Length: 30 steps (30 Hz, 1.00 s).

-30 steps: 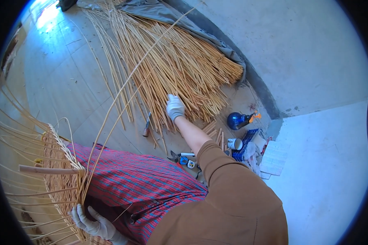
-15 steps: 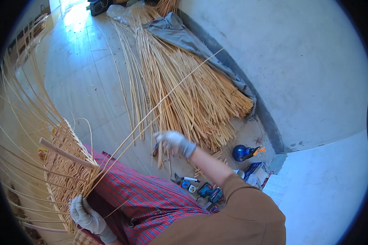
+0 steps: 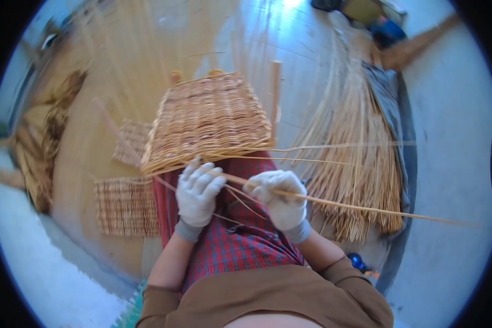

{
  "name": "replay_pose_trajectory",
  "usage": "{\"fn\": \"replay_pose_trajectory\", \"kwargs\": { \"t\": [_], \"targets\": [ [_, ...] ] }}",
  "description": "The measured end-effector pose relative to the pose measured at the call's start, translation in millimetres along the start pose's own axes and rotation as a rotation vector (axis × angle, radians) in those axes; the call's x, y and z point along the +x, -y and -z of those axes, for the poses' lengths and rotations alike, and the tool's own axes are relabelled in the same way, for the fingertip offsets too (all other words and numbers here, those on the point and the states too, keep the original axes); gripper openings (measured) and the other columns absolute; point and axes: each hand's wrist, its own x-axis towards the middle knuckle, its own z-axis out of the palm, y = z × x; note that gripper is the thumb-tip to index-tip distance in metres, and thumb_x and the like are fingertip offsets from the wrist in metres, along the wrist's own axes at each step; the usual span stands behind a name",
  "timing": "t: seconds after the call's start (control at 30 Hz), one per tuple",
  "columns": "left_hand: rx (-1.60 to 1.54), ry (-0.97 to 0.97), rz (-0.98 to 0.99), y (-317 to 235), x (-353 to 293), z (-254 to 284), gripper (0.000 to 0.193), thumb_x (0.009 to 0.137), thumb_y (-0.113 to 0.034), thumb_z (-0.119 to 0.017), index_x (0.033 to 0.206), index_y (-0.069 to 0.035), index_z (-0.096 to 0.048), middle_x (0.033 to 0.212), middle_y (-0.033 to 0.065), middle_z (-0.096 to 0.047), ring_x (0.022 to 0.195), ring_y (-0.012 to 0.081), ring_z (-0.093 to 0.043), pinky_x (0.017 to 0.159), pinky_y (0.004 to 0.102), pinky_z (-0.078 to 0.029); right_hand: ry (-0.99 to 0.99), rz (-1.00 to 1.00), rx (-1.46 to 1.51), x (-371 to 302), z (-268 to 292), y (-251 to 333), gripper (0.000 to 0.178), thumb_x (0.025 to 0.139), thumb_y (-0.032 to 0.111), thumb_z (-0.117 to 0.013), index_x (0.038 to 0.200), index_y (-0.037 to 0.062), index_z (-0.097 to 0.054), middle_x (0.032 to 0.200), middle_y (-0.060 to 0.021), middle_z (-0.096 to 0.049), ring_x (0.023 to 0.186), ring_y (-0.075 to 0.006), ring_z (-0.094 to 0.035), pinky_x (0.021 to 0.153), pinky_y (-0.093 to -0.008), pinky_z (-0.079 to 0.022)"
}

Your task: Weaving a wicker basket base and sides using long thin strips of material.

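Observation:
Over my lap, a woven wicker panel (image 3: 210, 117) lies tilted, its near edge just beyond my hands and finished with long rods. My left hand (image 3: 195, 195), in a white glove, is at that edge with its fingers curled around the thick end of a willow rod (image 3: 355, 206). My gloved right hand (image 3: 280, 198) grips the same rod a little farther along, and the rod's thin end runs out to the right. Thin loose rod ends (image 3: 245, 202) show between my hands. A thick stick (image 3: 275, 101) stands up at the panel's right side.
A big bundle of peeled rods (image 3: 355, 186) spreads over the floor at the right, beside a grey cloth (image 3: 385, 98). Two more woven pieces, one nearer (image 3: 127, 208) and one farther (image 3: 134, 141), are at the left. A blue bottle (image 3: 357, 262) stands at lower right.
My view has swung to face the panel squarely. My right hand has come from beside the rod bundle to my lap and now holds the rod together with my left.

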Motion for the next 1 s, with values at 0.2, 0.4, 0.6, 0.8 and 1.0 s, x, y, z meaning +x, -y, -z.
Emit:
{"fn": "replay_pose_trajectory", "kwargs": {
  "t": [0.2, 0.4, 0.6, 0.8, 1.0],
  "targets": [
    [-0.020, 0.027, 0.080, 6.0, -25.9, 14.7, 0.023, 0.074, -0.011, -0.070, 0.095, -0.018, -0.063, 0.093, 0.0000, -0.064, 0.094, 0.0220, -0.067, 0.100, 0.0481, -0.052, 0.095, -0.040, -0.205, -5.9, 3.5, -59.5, 0.018, 0.093, -0.009, -0.069, 0.104, 0.0014, -0.060, 0.108, -0.0169, -0.072, 0.098, -0.0238, -0.072, 0.086, -0.0364, -0.062],
    [-0.084, 0.048, 0.086, 5.5, -22.0, 8.5, 0.022, 0.073, -0.009, -0.069, 0.093, -0.015, -0.065, 0.092, 0.0019, -0.063, 0.093, 0.0240, -0.066, 0.099, 0.0494, -0.053, 0.045, -0.126, -0.125, 2.2, 1.7, -67.5, 0.015, 0.093, -0.008, -0.070, 0.103, 0.0002, -0.062, 0.106, -0.0163, -0.074, 0.098, -0.0207, -0.072, 0.085, -0.0338, -0.061],
    [-0.123, 0.124, 0.091, 12.6, -27.2, 7.8, 0.023, 0.074, -0.012, -0.067, 0.097, -0.016, -0.067, 0.096, 0.0014, -0.064, 0.094, 0.0240, -0.065, 0.094, 0.0447, -0.050, 0.148, -0.034, -0.343, 3.6, -9.5, -65.6, 0.011, 0.092, -0.004, -0.073, 0.096, -0.0015, -0.063, 0.106, -0.0185, -0.075, 0.096, -0.0219, -0.074, 0.084, -0.0331, -0.061],
    [-0.038, 0.115, 0.081, 11.4, -23.4, 7.1, 0.019, 0.076, -0.014, -0.066, 0.095, -0.014, -0.069, 0.094, 0.0028, -0.065, 0.095, 0.0250, -0.065, 0.092, 0.0449, -0.049, 0.218, -0.085, -0.326, 9.7, -20.5, -72.6, 0.010, 0.094, -0.003, -0.072, 0.099, -0.0012, -0.063, 0.107, -0.0178, -0.075, 0.096, -0.0211, -0.073, 0.083, -0.0326, -0.060],
    [-0.118, 0.107, 0.052, 13.2, -26.0, 11.0, 0.021, 0.075, -0.013, -0.067, 0.096, -0.014, -0.069, 0.093, 0.0031, -0.064, 0.097, 0.0263, -0.065, 0.094, 0.0456, -0.050, 0.287, 0.130, -0.421, 8.6, -18.6, -75.3, 0.016, 0.089, -0.003, -0.076, 0.100, 0.0000, -0.065, 0.108, -0.0206, -0.075, 0.092, -0.0282, -0.076, 0.078, -0.0345, -0.061]
  ]
}}
